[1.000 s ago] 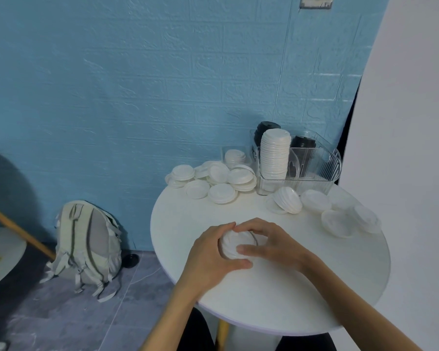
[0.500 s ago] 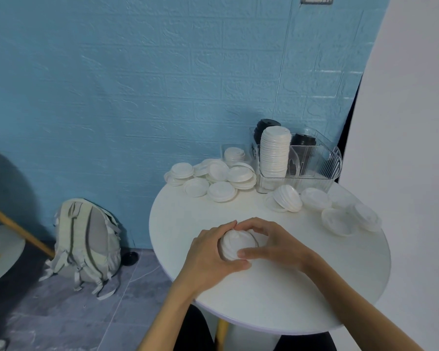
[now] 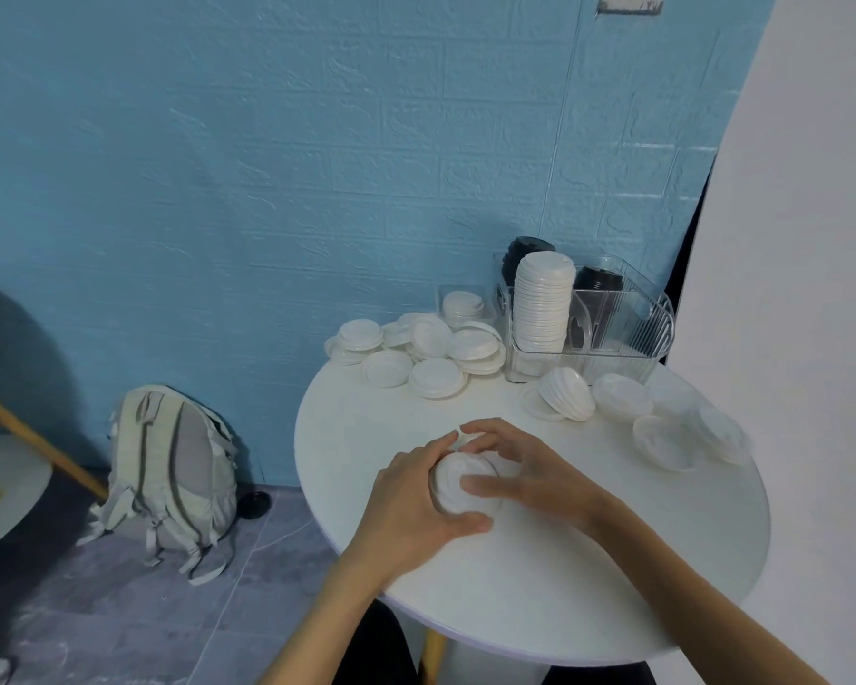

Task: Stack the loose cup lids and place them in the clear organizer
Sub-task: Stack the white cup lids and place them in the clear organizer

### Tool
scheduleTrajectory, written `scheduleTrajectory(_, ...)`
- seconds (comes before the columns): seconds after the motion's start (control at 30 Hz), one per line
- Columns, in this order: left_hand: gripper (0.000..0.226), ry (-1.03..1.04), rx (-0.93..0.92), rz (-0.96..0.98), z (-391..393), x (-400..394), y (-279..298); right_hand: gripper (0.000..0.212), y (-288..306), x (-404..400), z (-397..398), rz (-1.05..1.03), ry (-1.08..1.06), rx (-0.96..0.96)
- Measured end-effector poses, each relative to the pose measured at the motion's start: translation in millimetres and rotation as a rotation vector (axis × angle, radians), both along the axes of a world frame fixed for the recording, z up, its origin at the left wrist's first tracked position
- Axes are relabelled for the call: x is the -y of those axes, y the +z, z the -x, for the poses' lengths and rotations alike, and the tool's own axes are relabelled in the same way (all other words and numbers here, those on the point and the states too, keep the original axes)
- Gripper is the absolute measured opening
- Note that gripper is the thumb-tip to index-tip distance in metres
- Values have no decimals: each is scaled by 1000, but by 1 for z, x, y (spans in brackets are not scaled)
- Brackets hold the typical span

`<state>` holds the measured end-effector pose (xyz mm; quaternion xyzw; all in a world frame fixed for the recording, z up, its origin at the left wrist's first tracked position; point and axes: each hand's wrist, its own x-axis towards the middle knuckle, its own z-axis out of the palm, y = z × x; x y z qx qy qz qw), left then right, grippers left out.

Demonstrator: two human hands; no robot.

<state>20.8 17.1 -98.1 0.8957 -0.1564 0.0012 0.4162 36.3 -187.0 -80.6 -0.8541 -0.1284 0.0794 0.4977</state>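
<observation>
A small stack of white cup lids (image 3: 458, 479) sits near the middle of the round white table (image 3: 539, 575). My left hand (image 3: 411, 501) grips it from the left, and my right hand (image 3: 525, 474) curls round it from the right and top. The clear organizer (image 3: 628, 338) stands at the table's back right, with a tall stack of white lids (image 3: 542, 309) in its left part. Loose white lids (image 3: 421, 348) lie in a pile at the back left. More lids (image 3: 569, 400) and several clear ones (image 3: 663, 437) lie in front of the organizer.
Two black lidded cups (image 3: 599, 289) stand in the organizer's rear. A small clear box with lids (image 3: 463, 304) sits beside it against the blue wall. A grey backpack (image 3: 174, 467) leans on the floor to the left. A white wall runs along the right.
Both hands stay wrapped round the small lid stack, with only slight finger shifts. The view has tilted a little.
</observation>
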Motion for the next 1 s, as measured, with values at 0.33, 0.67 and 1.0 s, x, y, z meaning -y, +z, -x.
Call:
scheduleTrajectory(0.33, 79, 17, 23, -12, 2, -10, -2, 48, 4, -35, -87, 373, -260, 477)
scheduleTrajectory(0.67, 82, 20, 20, 0, 2, -11, -4, 66, 3, -54, -118, 773, -288, 496)
scheduleTrajectory(1.0, 83, 19, 24, 19, 3, -12, -5, 71, 5, -40, -82, 583, -325, 422)
